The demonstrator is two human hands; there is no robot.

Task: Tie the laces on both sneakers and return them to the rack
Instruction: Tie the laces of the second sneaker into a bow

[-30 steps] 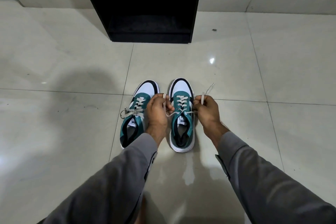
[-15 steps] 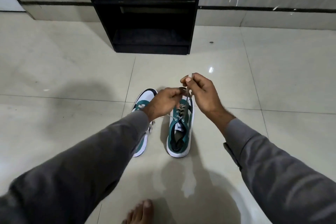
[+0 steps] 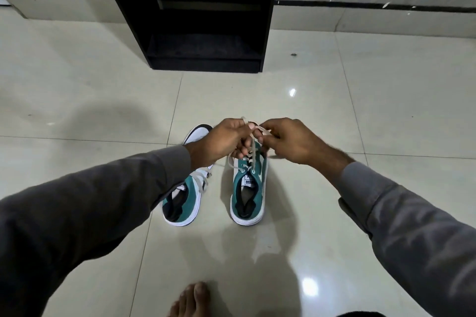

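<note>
Two teal and white sneakers stand side by side on the tiled floor, toes pointing away from me. Above the toe of the right sneaker (image 3: 247, 193), my left hand (image 3: 223, 142) and my right hand (image 3: 289, 139) meet, each pinching a pale lace end (image 3: 253, 152) that runs up taut from the eyelets. The left sneaker (image 3: 183, 201) is partly hidden under my left forearm; its laces lie in a bow across the tongue. The front of the right sneaker is hidden behind my hands.
A black open shoe rack (image 3: 195, 20) stands against the wall straight ahead, its lower shelf dark and bare. Glossy floor tiles spread all around. My bare foot (image 3: 189, 300) shows at the bottom edge. A small dark speck (image 3: 293, 54) lies right of the rack.
Both hands lifted from the sides of the right sneaker and came together above its toe, pulling the lace ends up. The view tilted, showing more of the rack and my foot.
</note>
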